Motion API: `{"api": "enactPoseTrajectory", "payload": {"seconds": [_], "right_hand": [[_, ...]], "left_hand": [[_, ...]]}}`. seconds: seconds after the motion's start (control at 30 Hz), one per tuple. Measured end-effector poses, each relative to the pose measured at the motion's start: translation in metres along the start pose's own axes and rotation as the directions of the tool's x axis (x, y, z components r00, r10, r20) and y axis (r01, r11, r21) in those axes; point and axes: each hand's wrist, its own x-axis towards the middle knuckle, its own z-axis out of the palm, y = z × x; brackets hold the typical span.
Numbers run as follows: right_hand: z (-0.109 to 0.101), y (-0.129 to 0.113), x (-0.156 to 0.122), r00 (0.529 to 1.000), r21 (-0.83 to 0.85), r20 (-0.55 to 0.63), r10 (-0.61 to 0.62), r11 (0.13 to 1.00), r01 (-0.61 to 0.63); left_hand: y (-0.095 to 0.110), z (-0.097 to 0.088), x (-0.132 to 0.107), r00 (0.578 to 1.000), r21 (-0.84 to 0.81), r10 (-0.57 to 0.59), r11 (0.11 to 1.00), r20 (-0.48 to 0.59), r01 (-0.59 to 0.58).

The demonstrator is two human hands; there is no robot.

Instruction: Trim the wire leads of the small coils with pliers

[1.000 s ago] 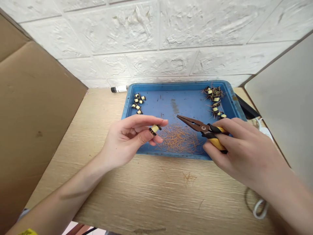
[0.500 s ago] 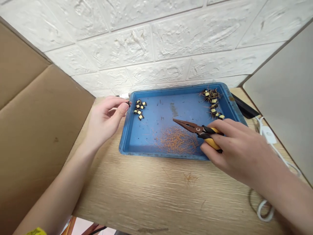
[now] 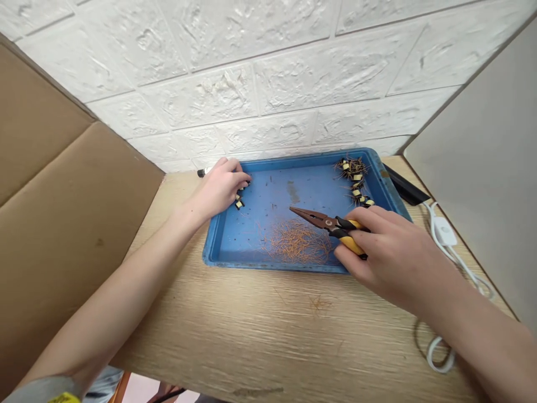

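A blue tray lies on the wooden table against the wall. My left hand reaches to its back left corner, fingers curled down onto a small pile of yellow-and-black wound components; what the fingertips hold is hidden. My right hand grips the yellow handles of long-nose pliers, whose closed jaws point left over the tray. A heap of cut copper wire ends lies under the pliers. More components with untrimmed leads sit in the back right corner.
A cardboard sheet walls off the left, a grey panel the right. A white cable with a switch and a black object lie right of the tray. A pen tip shows behind my left hand. Stray wire bits lie on the table.
My left hand carried a component from the tray's front to the back left corner and now rests on the pile there. The right hand with the pliers stayed nearly still.
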Motion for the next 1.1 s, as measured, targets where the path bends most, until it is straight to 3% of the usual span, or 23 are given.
{"api": "enactPoseTrajectory", "payload": {"seconds": [0.13,0.3,0.43,0.5,0.67,0.87,0.97,1.1], "right_hand": [[-0.002,-0.002,0.001,1.000,0.004,0.006,0.015,1.000,-0.015],[-0.004,-0.003,0.001,0.998,0.012,0.005,0.056,0.998,-0.056],[-0.003,-0.003,0.002,0.988,0.022,-0.070,0.137,0.990,-0.136],[-0.003,-0.002,0.002,0.976,0.037,-0.114,0.185,0.983,-0.182],[-0.004,0.001,0.005,0.915,0.087,-0.238,0.327,0.945,-0.315],[-0.007,0.013,0.003,0.829,0.120,-0.316,0.462,0.886,-0.448],[-0.004,0.023,-0.003,0.790,0.106,-0.315,0.526,0.846,-0.522],[0.002,0.035,-0.010,0.738,0.071,-0.238,0.632,0.769,-0.635]], "left_hand": [[-0.001,0.000,0.008,1.000,0.018,-0.015,1.000,-0.005,0.015],[0.016,-0.010,0.010,0.998,0.015,-0.038,0.999,-0.045,0.039],[0.026,-0.017,0.008,0.992,0.013,-0.096,0.995,-0.086,0.097],[0.029,-0.017,0.007,0.994,-0.001,-0.073,0.997,-0.087,0.073],[0.036,-0.013,0.006,0.992,-0.042,0.087,0.995,-0.091,-0.091],[0.057,-0.006,0.008,0.975,-0.056,0.198,0.977,-0.100,-0.205],[0.072,-0.002,0.016,0.963,-0.046,0.255,0.965,-0.086,-0.260],[0.102,0.005,0.034,0.941,-0.020,0.337,0.942,0.021,-0.336]]}}
